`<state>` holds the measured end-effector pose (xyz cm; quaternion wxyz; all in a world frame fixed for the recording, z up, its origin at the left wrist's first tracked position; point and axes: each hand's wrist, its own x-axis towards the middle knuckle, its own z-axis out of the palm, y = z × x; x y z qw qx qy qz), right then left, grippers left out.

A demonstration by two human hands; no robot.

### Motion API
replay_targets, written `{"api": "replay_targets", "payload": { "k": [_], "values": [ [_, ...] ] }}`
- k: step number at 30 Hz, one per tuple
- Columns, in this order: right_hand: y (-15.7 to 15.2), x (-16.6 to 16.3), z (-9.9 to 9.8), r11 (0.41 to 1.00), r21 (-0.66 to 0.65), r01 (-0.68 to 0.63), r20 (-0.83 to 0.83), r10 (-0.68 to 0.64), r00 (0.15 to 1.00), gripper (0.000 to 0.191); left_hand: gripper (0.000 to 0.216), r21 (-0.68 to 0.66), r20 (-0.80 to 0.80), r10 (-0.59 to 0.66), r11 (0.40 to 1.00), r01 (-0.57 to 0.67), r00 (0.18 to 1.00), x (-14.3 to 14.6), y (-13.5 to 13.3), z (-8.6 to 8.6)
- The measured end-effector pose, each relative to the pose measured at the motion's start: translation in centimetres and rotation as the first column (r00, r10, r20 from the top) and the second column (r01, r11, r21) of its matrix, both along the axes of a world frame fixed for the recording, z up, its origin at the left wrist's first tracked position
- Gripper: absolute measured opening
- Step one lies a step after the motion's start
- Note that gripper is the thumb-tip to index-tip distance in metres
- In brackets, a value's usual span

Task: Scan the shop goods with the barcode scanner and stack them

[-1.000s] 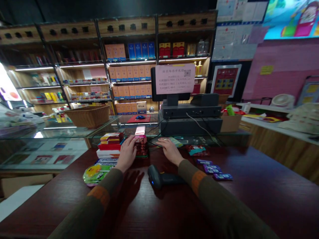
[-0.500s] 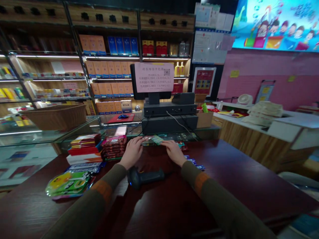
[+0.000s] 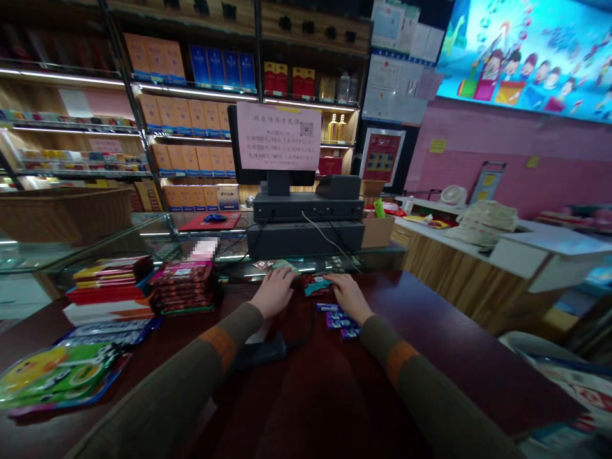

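Observation:
My left hand [image 3: 275, 290] lies flat on the dark wooden counter [image 3: 306, 395] at its far edge, fingers spread, just left of a red and teal snack packet [image 3: 315, 285]. On the packet's other side is my right hand [image 3: 349, 294], its fingertips touching the packet's right edge. Whether it grips the packet I cannot tell. Several purple packets [image 3: 337, 315] lie beside my right wrist. A black barcode scanner [image 3: 261, 350] rests under my left forearm.
A stack of red packets [image 3: 184, 287], flat red and white boxes [image 3: 109, 287] and a green-yellow pack [image 3: 52, 376] lie at the left. A cash register [image 3: 306, 223] with a pink sign [image 3: 280, 137] stands behind the glass case [image 3: 143, 245]. Shelves of cartons fill the back.
Both hands have moved right along the counter, from the stack of red packets to the red and teal packet. My view has swung right and up.

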<state>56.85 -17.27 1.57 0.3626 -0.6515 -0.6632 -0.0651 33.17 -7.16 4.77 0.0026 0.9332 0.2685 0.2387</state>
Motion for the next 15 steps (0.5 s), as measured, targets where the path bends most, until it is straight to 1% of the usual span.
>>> {"api": "replay_targets", "payload": {
  "k": [4,7,12,15],
  "values": [
    [0.3,2.0,-0.7,0.996,-0.066,0.06,-0.023,-0.062,0.998,0.044,0.045,-0.069,-0.078,0.013,0.997,-0.018,0.997,2.5,0.2,-0.7],
    [0.7,3.2,-1.3,0.983,-0.136,0.124,-0.014,-0.128,0.992,0.044,0.046,-0.155,-0.145,0.046,0.985,-0.069,0.988,3.9,0.4,-1.1],
    [1.2,4.2,-1.9,0.932,-0.281,0.23,-0.001,-0.24,0.971,0.044,0.049,-0.229,-0.215,0.077,0.965,-0.127,0.974,5.4,0.4,-1.7],
    [1.5,4.4,-2.2,0.906,-0.345,0.246,-0.008,-0.265,0.964,0.042,0.05,-0.259,-0.237,0.085,0.955,-0.148,0.968,5.8,0.3,-1.9]
  ]
}}
